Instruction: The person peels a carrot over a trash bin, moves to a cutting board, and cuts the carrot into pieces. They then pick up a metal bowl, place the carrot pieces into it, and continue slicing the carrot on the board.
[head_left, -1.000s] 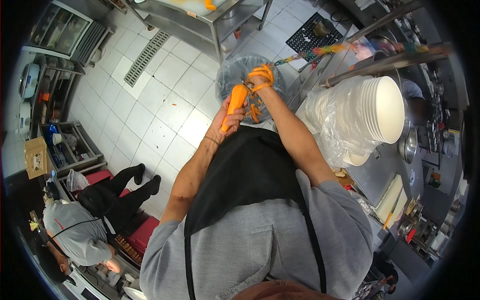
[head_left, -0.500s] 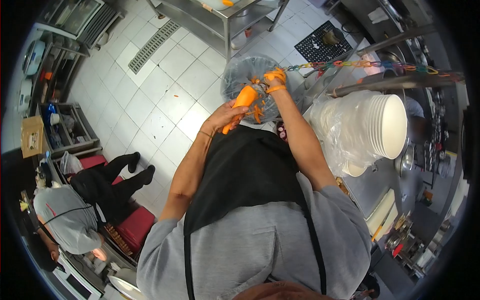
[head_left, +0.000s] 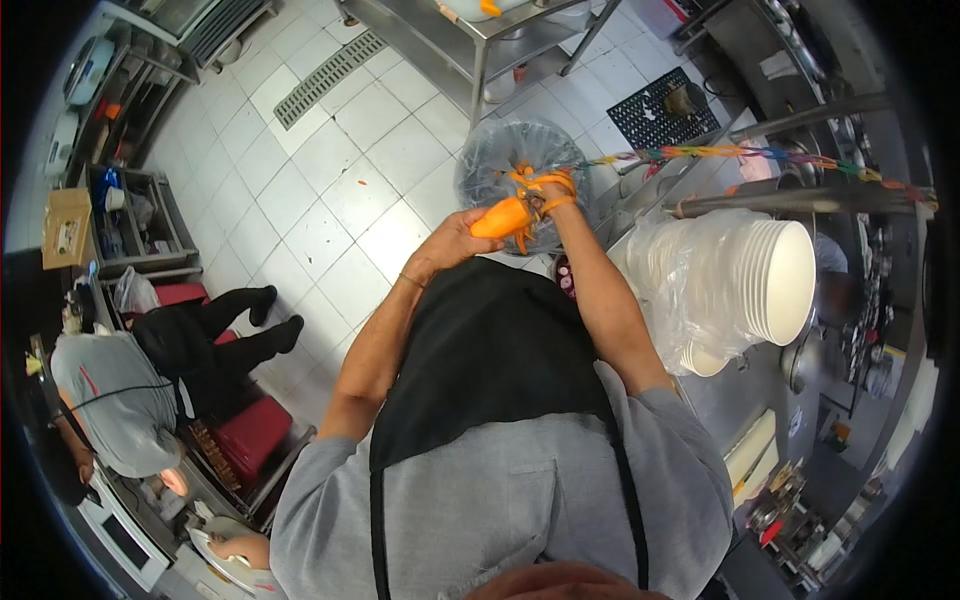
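Note:
My left hand (head_left: 452,242) is closed around the thick end of a large peeled-looking carrot (head_left: 502,218), which points toward my right hand. My right hand (head_left: 557,191) is closed on a small peeler (head_left: 536,204), mostly hidden by fingers and peel, at the carrot's far end. Orange peel strips (head_left: 524,178) drape over the right fingers and hang near the carrot. Both hands are over a bin lined with a clear bag (head_left: 476,165).
A colourful link chain (head_left: 700,152) stretches rightward from near my right hand. Wrapped white tubs (head_left: 780,282) lie on the steel counter at right. A steel table (head_left: 480,60) stands beyond the bin. Another person (head_left: 120,400) is at far left, beside a red seat (head_left: 252,430).
The carrot has swung from steeply tilted to nearly level, and my left hand now grips its near end. More peel hangs around my right hand. The whole view has shifted slightly.

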